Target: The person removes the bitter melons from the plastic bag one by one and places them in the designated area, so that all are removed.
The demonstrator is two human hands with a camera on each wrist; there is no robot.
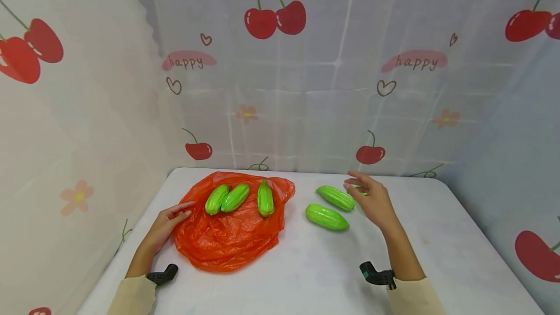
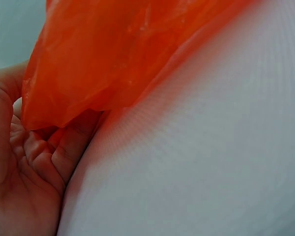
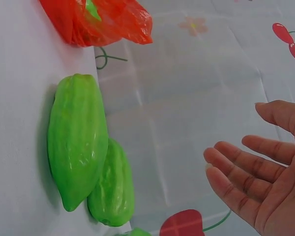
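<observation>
A crumpled red plastic bag (image 1: 227, 247) lies on the white table, its edge in my left hand (image 1: 164, 225). In the left wrist view, the left fingers curl beneath the bag's edge, with the thumb on the other side. Three shiny green ridged gourds lie on the bag: one at left (image 1: 217, 199), one beside it (image 1: 235, 197) and one apart (image 1: 265, 198). To the bag's right are two more gourds, a nearer (image 1: 327, 217) and a farther (image 1: 336, 198). My right hand (image 1: 372, 201) hovers beside them, fingers loosely bent and holding nothing. It mostly hides another green piece (image 1: 362, 189).
The white table (image 1: 280, 290) ends at a hanging sheet (image 1: 306, 125) printed with cherries, which rises behind and along both sides. Black wrist cameras sit on the left wrist (image 1: 163, 274) and right wrist (image 1: 377, 274).
</observation>
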